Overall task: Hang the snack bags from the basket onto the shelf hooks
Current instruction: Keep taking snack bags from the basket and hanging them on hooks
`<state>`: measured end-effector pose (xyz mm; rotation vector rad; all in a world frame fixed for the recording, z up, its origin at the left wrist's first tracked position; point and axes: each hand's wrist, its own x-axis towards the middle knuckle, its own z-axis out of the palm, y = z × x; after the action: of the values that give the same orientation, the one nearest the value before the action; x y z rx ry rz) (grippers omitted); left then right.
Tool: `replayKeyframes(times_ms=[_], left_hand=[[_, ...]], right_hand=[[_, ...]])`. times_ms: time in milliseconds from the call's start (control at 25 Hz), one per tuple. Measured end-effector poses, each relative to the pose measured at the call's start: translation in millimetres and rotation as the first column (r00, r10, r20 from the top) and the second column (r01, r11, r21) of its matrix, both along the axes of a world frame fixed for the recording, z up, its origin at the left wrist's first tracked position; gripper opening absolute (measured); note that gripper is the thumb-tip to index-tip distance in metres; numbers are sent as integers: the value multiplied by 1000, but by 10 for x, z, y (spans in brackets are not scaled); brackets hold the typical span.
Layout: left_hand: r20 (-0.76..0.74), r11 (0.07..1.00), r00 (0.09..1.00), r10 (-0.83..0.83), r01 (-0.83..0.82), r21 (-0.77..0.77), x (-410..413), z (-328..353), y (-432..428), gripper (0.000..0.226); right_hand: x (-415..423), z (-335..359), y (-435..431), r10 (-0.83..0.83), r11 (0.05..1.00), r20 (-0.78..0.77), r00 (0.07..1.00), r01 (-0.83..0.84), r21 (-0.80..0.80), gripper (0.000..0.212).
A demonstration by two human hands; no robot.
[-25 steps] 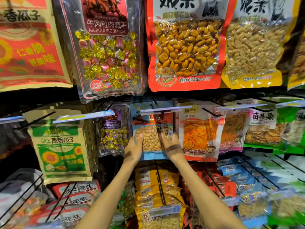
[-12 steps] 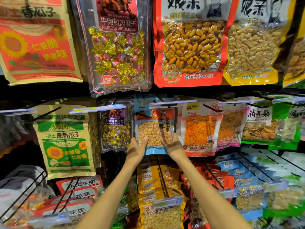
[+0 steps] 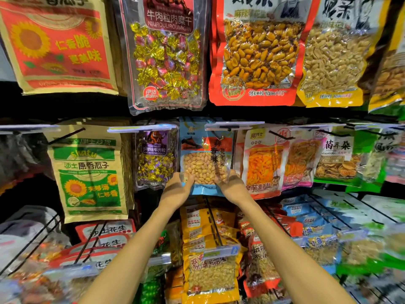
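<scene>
While left hand (image 3: 177,190) and right hand (image 3: 230,186) each pinch a lower corner of the blue peanut bag (image 3: 206,159), its top sits at the middle-row hook (image 3: 229,127), apparently threaded though the price strip (image 3: 252,123) hides it; next wants a gentle release.

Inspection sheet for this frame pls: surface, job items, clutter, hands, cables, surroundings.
Surface: no table; black wire shelf hooks carrying price strips.
Job's things: blue peanut bag, top tucked behind the middle price strip; whether it is on the hook cannot be told. Basket not in view.
Clutter: purple candy bag close on its left, orange snack bag close on its right.
Hands: left hand and right hand hold the blue peanut bag's lower corners.
Cables: nothing seen.
Surroundings: packed rows of bags above and below, e.g. red peanut bag.
</scene>
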<state>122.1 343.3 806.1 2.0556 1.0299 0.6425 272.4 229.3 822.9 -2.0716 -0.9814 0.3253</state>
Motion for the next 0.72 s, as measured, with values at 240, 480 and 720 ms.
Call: replayKeyframes(times_ms=[240,480,720], left_hand=[[-429,875,886,178,57,481,-239,-13,-64,50],[-485,694,823,295,164,701,-397,61,-240,57],[-536,690,808,245,243,681,-362,227,-488,55]], right_hand=[[-88,90,-139,95,903,391,916,86,-421,54],[-367,134,-408,134,912,617,775,147,-383,48],[-402,79,-724,174,906,603,779,113,-407,58]])
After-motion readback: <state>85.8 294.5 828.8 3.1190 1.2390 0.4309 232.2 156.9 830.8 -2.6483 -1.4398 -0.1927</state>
